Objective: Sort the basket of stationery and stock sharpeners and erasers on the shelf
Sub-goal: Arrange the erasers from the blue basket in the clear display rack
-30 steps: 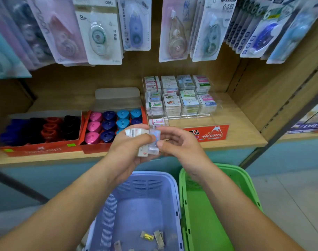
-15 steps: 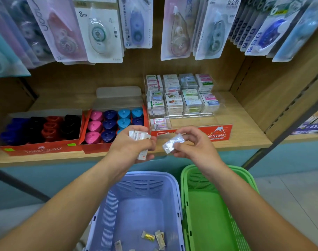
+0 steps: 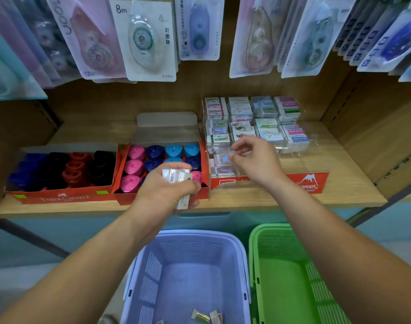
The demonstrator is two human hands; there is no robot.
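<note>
My left hand (image 3: 167, 190) grips a bundle of small wrapped erasers (image 3: 176, 176) in front of the box of pink and blue sharpeners (image 3: 153, 160). Over the front left slot of the clear eraser display (image 3: 300, 155), my right hand (image 3: 256, 160) pinches one clear-wrapped eraser (image 3: 233, 152) between thumb and forefinger. Stacks of boxed erasers (image 3: 244, 129) fill the display's back rows. Below my arms stands the purple basket (image 3: 188, 235), with a few small wrapped items (image 3: 206, 316) on its floor.
A red box of dark sharpeners (image 3: 59, 169) sits at the left of the wooden shelf (image 3: 340, 190). A green basket (image 3: 270, 228) stands right of the purple one. Correction tape packs (image 3: 148, 38) hang above the shelf.
My right hand took one eraser from the bundle and carried it up and right to the display's front left slot. My left hand stayed in place with the bundle.
</note>
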